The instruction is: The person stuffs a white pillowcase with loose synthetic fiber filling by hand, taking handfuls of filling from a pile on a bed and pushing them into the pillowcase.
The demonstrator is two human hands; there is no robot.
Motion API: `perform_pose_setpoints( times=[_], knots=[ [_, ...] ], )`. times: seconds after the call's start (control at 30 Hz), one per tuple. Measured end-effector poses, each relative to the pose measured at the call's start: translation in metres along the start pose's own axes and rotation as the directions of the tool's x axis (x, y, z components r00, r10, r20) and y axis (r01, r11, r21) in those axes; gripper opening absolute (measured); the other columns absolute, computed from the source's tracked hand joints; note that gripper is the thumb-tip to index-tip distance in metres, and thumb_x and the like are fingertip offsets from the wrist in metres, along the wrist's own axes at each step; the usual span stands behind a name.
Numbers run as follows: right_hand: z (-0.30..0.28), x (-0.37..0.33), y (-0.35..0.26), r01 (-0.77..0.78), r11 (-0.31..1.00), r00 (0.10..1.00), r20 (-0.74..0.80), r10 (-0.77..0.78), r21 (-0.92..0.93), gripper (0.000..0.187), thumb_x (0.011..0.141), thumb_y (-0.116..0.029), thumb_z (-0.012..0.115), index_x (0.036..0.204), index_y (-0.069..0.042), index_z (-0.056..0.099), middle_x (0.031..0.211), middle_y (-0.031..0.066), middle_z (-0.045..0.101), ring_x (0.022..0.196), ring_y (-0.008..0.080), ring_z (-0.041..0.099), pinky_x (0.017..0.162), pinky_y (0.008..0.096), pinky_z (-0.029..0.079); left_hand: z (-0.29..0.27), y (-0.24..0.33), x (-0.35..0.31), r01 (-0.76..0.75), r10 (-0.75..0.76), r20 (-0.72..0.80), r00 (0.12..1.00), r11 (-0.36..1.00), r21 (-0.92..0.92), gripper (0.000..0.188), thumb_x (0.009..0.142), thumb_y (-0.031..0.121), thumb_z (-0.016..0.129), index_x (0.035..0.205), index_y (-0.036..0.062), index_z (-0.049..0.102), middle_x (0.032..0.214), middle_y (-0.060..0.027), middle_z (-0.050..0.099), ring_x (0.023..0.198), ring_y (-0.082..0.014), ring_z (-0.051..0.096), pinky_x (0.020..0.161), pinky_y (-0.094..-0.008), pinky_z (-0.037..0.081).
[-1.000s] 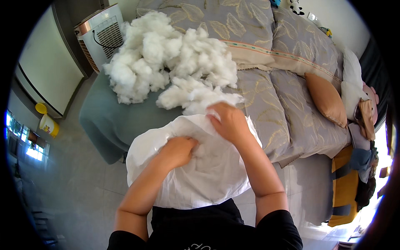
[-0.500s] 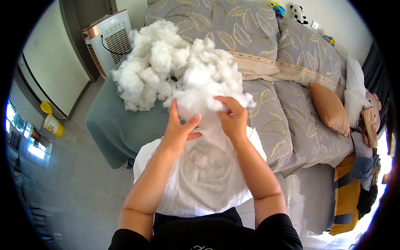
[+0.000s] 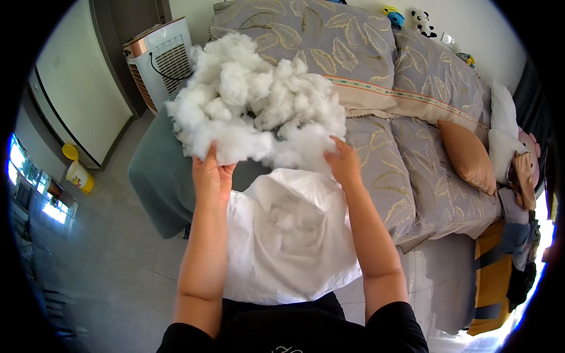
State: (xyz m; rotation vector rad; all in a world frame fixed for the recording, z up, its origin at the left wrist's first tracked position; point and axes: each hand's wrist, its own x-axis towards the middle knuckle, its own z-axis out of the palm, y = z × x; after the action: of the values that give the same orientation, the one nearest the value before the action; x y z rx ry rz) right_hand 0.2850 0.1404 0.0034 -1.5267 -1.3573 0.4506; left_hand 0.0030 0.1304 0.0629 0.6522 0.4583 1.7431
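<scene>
A large heap of fluffy white fibre stuffing [image 3: 235, 88] rests on the sofa's left part. At its near left edge, my left hand [image 3: 213, 176] pinches a tuft of the stuffing between thumb and fingers. My right hand [image 3: 343, 165] is bent round the near right edge of the heap, its fingers closed on stuffing there. Between the hands the fluff stretches in a loose band, and I cannot tell where it parts from the heap. Below, a white cloth cover [image 3: 253, 276] lies on my lap, with more stuffing [image 3: 294, 220] visible inside it.
The grey leaf-patterned sofa [image 3: 376, 170] reaches to the right, with a brown cushion [image 3: 468, 157] on it. A teal cloth [image 3: 156, 176] drapes its left end. Behind that stands a white air cooler [image 3: 165, 59]. A yellow-and-white bin [image 3: 79, 176] is on the floor at left.
My hands have moved apart, the left one leftward and closing on stuffing. The fluff between them has spread wider and now lies against the heap, off the cover's opening.
</scene>
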Motion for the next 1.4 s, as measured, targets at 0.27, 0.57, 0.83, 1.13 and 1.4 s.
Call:
perform_pose_setpoints(
  times=[0.27,0.57,0.83,1.13,1.4],
  knots=[
    [0.014,-0.063,-0.107,-0.088,0.789,0.787,0.528,-0.32,0.608,0.068,0.073,-0.022,0.074,0.131,-0.009,0.041,0.137,0.0174,0.035,0.124,0.0273,0.035,0.098,0.0347,0.033,0.004,-0.006,-0.039,0.411,-0.315,0.4,0.861,0.893,-0.181,0.038,0.089,0.018,0.051,0.122,0.0,0.044,0.118,-0.0121,0.054,0.105,-0.0243,0.055,0.086,-0.0386,0.048],
    [0.022,-0.071,-0.089,-0.21,0.839,0.919,0.394,-0.006,0.502,0.025,0.082,-0.015,0.062,0.103,-0.001,0.062,0.076,0.0013,0.061,0.073,0.0094,0.057,0.066,0.023,0.046,-0.034,0.002,-0.037,0.615,-0.362,0.509,0.781,0.586,-0.528,0.03,0.087,0.019,0.049,0.113,0.0059,0.053,0.11,-0.0042,0.059,0.088,-0.0139,0.057,0.064,-0.0303,0.05],
    [-0.012,-0.106,-0.123,-0.449,0.701,0.811,0.582,0.059,0.554,0.039,0.082,-0.011,0.064,0.117,-0.001,0.053,0.093,0.0029,0.057,0.073,0.0105,0.056,0.065,0.0229,0.047,-0.023,0.005,-0.067,0.42,-0.399,0.274,0.875,0.907,-0.021,0.039,0.08,0.005,0.058,0.117,-0.002,0.05,0.109,-0.0137,0.059,0.094,-0.0259,0.061,0.079,-0.0365,0.052],
    [0.006,-0.146,-0.107,-0.039,0.977,0.891,0.45,-0.061,0.209,0.045,0.072,-0.015,0.072,0.114,-0.01,0.058,0.089,0.007,0.059,0.067,0.0115,0.053,0.063,0.0244,0.046,-0.048,-0.014,-0.073,0.622,-0.586,0.223,0.779,0.766,-0.16,0.04,0.074,0.004,0.053,0.112,-0.0042,0.051,0.103,-0.014,0.061,0.09,-0.0244,0.062,0.078,-0.0385,0.052],
    [-0.033,-0.126,-0.085,-0.27,0.813,0.956,0.246,0.161,0.517,0.01,0.082,-0.008,0.061,0.087,0.0,0.065,0.076,0.0038,0.062,0.057,0.009,0.055,0.053,0.0229,0.048,-0.045,0.03,-0.065,0.362,-0.355,0.088,0.931,0.928,-0.088,0.044,0.069,0.014,0.048,0.108,-0.0041,0.054,0.094,-0.0151,0.062,0.081,-0.0251,0.063,0.069,-0.0356,0.053]
  ],
)
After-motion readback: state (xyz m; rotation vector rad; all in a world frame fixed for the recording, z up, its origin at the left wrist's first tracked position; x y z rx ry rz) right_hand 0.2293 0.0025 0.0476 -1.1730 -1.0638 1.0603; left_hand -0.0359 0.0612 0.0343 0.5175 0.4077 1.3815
